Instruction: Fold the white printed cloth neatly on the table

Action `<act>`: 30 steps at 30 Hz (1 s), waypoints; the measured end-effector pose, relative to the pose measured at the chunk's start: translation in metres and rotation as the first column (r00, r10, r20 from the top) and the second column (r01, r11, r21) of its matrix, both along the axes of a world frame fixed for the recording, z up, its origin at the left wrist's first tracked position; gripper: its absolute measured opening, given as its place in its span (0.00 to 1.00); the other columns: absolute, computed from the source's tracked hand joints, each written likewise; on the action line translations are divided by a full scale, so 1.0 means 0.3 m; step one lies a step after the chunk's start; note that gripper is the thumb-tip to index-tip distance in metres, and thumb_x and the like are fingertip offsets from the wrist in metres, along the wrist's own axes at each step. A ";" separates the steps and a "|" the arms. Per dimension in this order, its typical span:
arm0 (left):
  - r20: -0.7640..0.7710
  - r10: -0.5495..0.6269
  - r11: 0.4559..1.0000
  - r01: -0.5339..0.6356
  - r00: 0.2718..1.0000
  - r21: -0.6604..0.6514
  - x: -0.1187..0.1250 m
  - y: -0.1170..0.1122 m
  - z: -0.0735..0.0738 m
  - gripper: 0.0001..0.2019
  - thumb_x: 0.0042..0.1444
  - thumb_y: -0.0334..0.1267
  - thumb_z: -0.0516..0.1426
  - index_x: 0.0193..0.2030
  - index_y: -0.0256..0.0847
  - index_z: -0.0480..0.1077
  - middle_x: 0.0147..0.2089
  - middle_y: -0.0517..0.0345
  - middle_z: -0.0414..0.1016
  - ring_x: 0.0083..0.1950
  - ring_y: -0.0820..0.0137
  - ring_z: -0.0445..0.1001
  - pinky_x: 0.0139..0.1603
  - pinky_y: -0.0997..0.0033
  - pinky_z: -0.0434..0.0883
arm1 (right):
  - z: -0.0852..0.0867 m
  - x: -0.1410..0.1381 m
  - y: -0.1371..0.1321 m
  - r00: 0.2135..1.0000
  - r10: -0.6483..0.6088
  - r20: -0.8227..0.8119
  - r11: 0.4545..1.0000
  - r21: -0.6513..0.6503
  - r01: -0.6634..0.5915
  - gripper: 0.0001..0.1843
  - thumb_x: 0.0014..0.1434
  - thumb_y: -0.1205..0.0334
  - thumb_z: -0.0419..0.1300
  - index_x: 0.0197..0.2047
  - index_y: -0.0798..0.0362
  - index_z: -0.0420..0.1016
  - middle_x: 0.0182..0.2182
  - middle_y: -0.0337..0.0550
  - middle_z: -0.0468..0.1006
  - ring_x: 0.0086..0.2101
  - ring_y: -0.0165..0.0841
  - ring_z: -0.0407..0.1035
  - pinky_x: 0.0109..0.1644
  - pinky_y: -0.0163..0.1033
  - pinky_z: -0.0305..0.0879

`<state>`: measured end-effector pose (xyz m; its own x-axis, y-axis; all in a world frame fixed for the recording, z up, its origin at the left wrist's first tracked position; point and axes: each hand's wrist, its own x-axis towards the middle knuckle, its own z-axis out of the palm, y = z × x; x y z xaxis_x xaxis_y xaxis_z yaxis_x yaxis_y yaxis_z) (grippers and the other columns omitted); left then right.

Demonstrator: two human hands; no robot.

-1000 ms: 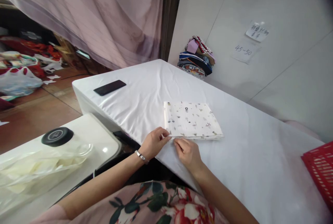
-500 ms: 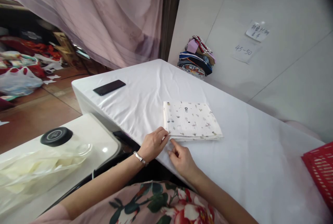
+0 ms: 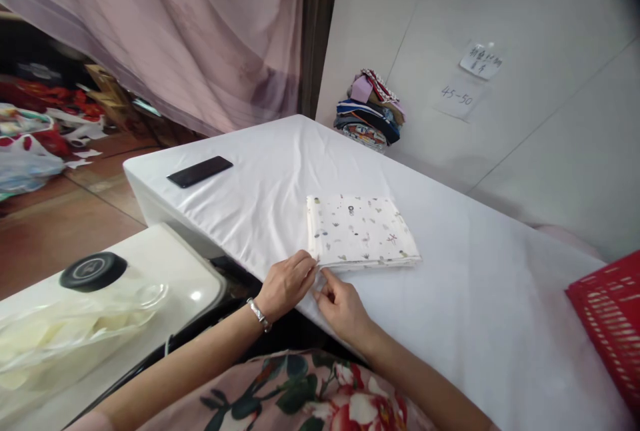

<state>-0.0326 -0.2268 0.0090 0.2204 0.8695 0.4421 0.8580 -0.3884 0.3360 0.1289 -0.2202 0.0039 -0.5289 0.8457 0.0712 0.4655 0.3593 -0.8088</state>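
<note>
A folded white cloth [image 3: 357, 227] with small printed figures lies flat on the white-covered table [image 3: 480, 297]. At its near left corner, my left hand [image 3: 289, 281] pinches the edge between thumb and fingers; a metal bracelet is on that wrist. My right hand [image 3: 343, 307] is just beside it, the index fingertip at the same corner. Its thumb is apart from the index finger, the other fingers are curled, and nothing shows in its grasp. The fingertips partly hide the corner.
A black phone [image 3: 200, 171] lies at the table's far left. On a lower white surface are a black round object [image 3: 93, 271] and a clear plastic bag [image 3: 75, 331]. Folded clothes [image 3: 369, 111] are piled beyond the far edge. A red basket [image 3: 607, 317] stands at right.
The whole view has shifted slightly, so things appear further left. Both hands stay at the cloth's near left corner, and the cloth looks the same.
</note>
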 end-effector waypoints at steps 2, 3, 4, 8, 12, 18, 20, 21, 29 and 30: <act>-0.002 0.011 1.000 -0.011 1.000 0.005 -0.002 -0.001 -0.004 0.09 0.60 0.36 0.46 0.37 0.39 0.66 0.34 0.58 0.69 0.32 0.75 0.70 0.30 0.76 0.66 | 0.007 -0.004 -0.002 1.000 -0.006 0.019 1.000 0.004 0.006 0.19 0.55 0.64 0.53 0.51 0.52 0.63 0.21 0.33 0.69 0.23 0.28 0.64 0.30 0.32 0.58; -0.002 0.013 1.000 -0.013 1.000 0.007 -0.004 -0.001 -0.006 0.09 0.60 0.36 0.46 0.37 0.40 0.66 0.35 0.58 0.69 0.32 0.75 0.70 0.31 0.76 0.66 | 0.012 -0.007 -0.003 0.999 -0.012 0.030 1.000 0.008 0.012 0.18 0.55 0.64 0.53 0.50 0.52 0.63 0.21 0.33 0.69 0.24 0.28 0.64 0.30 0.31 0.58; 0.003 0.012 1.000 -0.012 1.000 0.009 -0.005 -0.001 -0.008 0.09 0.60 0.36 0.46 0.37 0.40 0.66 0.35 0.58 0.69 0.32 0.75 0.70 0.31 0.76 0.66 | 0.018 -0.011 -0.004 0.999 -0.019 0.042 1.000 0.012 0.019 0.17 0.54 0.64 0.53 0.49 0.52 0.64 0.22 0.33 0.70 0.24 0.28 0.65 0.29 0.31 0.58; 0.069 -0.005 1.000 0.003 0.998 0.028 -0.011 0.006 -0.019 0.09 0.60 0.39 0.46 0.39 0.40 0.65 0.37 0.58 0.69 0.34 0.75 0.71 0.31 0.77 0.67 | 0.041 -0.026 -0.008 0.995 -0.053 0.086 0.998 0.018 0.052 0.14 0.53 0.62 0.56 0.44 0.50 0.64 0.22 0.32 0.70 0.24 0.28 0.65 0.28 0.30 0.56; 0.211 0.003 1.000 0.003 0.977 -0.026 -0.014 0.017 -0.022 0.10 0.59 0.43 0.47 0.40 0.41 0.64 0.38 0.59 0.68 0.28 0.78 0.69 0.29 0.78 0.67 | 0.054 -0.031 -0.009 0.994 -0.050 0.094 0.999 0.019 0.048 0.12 0.52 0.62 0.56 0.42 0.49 0.63 0.24 0.32 0.72 0.26 0.28 0.68 0.29 0.30 0.57; 0.281 -0.043 0.997 0.058 0.959 -0.046 -0.022 0.035 -0.016 0.14 0.58 0.47 0.47 0.44 0.43 0.64 0.41 0.58 0.68 0.28 0.78 0.69 0.30 0.78 0.69 | 0.064 -0.027 -0.004 0.990 -0.063 0.128 0.998 0.019 0.061 0.12 0.52 0.61 0.57 0.41 0.48 0.65 0.26 0.33 0.73 0.27 0.29 0.69 0.30 0.30 0.59; 0.261 -0.075 0.995 0.090 0.962 -0.045 -0.030 0.042 -0.015 0.15 0.58 0.48 0.47 0.46 0.44 0.65 0.43 0.57 0.69 0.29 0.77 0.70 0.32 0.78 0.70 | 0.063 -0.026 0.001 0.993 -0.059 0.102 0.998 0.004 0.059 0.12 0.52 0.60 0.57 0.42 0.48 0.65 0.25 0.32 0.73 0.27 0.29 0.68 0.30 0.30 0.59; 0.246 -0.085 0.994 0.099 0.966 -0.045 -0.035 0.045 -0.014 0.15 0.58 0.48 0.47 0.46 0.44 0.65 0.43 0.57 0.69 0.29 0.77 0.71 0.31 0.79 0.70 | 0.060 -0.025 0.003 0.995 -0.054 0.079 0.998 -0.012 0.055 0.13 0.52 0.60 0.57 0.43 0.48 0.66 0.25 0.32 0.73 0.26 0.28 0.68 0.30 0.30 0.59; 0.107 -0.038 0.999 0.038 0.994 0.001 -0.033 0.065 0.008 0.14 0.56 0.47 0.45 0.40 0.44 0.67 0.36 0.61 0.72 0.26 0.76 0.72 0.24 0.80 0.68 | 0.034 -0.016 0.034 0.995 -0.012 -0.099 0.986 -0.169 -0.005 0.20 0.52 0.64 0.57 0.49 0.46 0.67 0.22 0.30 0.72 0.26 0.27 0.68 0.32 0.29 0.62; 0.084 -0.028 1.000 0.027 0.996 0.012 -0.031 0.066 0.006 0.14 0.56 0.46 0.45 0.40 0.44 0.67 0.37 0.61 0.72 0.27 0.76 0.72 0.24 0.80 0.68 | 0.039 -0.009 0.037 0.995 -0.008 -0.097 0.985 -0.172 -0.009 0.21 0.51 0.65 0.57 0.50 0.46 0.68 0.21 0.30 0.71 0.25 0.26 0.67 0.32 0.30 0.62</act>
